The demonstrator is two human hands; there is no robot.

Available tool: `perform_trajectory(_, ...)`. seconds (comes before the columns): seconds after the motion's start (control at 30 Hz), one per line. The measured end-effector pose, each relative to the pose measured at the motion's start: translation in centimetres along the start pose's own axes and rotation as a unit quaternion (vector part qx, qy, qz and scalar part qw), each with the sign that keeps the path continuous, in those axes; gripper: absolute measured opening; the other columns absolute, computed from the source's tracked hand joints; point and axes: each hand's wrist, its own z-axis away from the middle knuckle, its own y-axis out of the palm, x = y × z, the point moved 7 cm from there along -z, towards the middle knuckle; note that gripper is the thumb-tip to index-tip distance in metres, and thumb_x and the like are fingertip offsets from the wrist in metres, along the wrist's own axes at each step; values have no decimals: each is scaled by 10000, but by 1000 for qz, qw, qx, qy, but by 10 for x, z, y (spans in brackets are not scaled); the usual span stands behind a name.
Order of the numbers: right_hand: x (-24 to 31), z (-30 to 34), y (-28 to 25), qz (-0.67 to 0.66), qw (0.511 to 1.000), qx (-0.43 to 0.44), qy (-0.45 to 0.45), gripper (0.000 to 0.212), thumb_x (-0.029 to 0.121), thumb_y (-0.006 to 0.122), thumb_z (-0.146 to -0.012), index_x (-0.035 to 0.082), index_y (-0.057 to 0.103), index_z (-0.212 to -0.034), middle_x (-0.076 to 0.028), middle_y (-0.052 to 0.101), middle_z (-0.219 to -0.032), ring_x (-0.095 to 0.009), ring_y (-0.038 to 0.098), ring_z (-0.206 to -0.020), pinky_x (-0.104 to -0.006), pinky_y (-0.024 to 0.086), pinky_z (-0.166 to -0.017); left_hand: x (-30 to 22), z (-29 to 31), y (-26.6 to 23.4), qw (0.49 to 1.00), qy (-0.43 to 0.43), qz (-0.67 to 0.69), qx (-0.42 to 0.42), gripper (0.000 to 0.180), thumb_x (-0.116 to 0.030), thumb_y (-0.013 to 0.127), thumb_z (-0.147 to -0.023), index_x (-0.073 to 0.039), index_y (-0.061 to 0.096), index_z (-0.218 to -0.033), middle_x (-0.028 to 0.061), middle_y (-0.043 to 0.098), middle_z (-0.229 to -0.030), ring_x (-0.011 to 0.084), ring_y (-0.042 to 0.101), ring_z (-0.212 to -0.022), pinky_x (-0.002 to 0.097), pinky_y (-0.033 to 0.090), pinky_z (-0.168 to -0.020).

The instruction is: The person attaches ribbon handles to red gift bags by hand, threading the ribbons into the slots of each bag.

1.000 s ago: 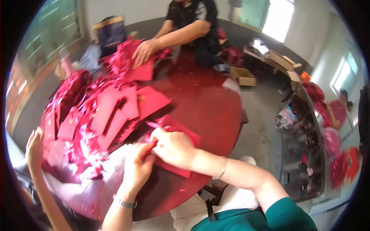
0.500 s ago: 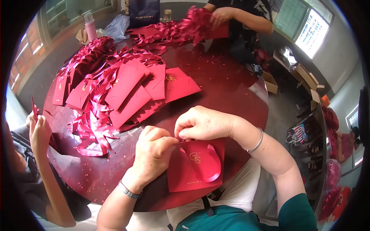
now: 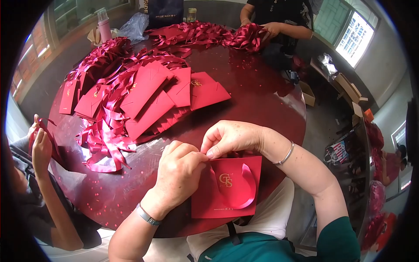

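Now pinching the far edge of the red bag, at the near side of the desk, with left hand and right hand nearly closed, maybe threading something, though too hidden to tell, and likely needing a gentle pull next.

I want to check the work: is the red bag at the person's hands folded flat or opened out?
Flat, it seems: the red bag shows one smooth front and no side walls, its ribbon lying across it.

Ribbon loop newly visible on bag
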Motion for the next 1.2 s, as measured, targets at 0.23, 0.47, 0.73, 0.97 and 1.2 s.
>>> perform_trajectory(0.23,1,8,6,26,988,1,-155,135,72,674,-848,10,659,-967,-28,658,-912,-79,584,-854,-247,483,-769,-2,2,1,999,-26,36,-8,241,58,752,-623,-57,634,-799,81,619,-786,284,598,-730,367,479,-642)
perform_trajectory(0.47,3,16,13,126,982,20,-137,161,46,659,-819,22,693,-974,-13,618,-919,-101,550,-819,-253,458,-751,0,3,2,990,-50,128,29,224,61,759,-637,-43,648,-801,88,636,-811,270,645,-751,347,514,-635)
perform_trajectory(0.73,2,13,8,93,972,-17,-214,66,37,683,-818,16,677,-881,-55,568,-1024,-148,551,-957,-279,448,-842,6,3,5,968,-105,202,103,187,81,720,-687,-23,635,-818,98,647,-823,259,653,-758,328,519,-656)
perform_trajectory(0.97,-37,9,-48,-52,949,-234,-203,56,68,685,-867,14,674,-854,-19,537,-1014,-89,553,-718,-222,471,-625,4,4,6,962,-131,187,151,191,75,669,-716,-13,610,-876,115,634,-838,281,635,-775,343,505,-696)
perform_trajectory(1.2,-53,18,-70,-36,900,-413,-133,175,98,663,-879,11,646,-1031,-32,639,-940,-83,574,-799,-231,489,-677,0,1,8,952,-168,209,147,276,70,641,-697,-26,642,-956,118,621,-854,298,611,-885,366,479,-764)
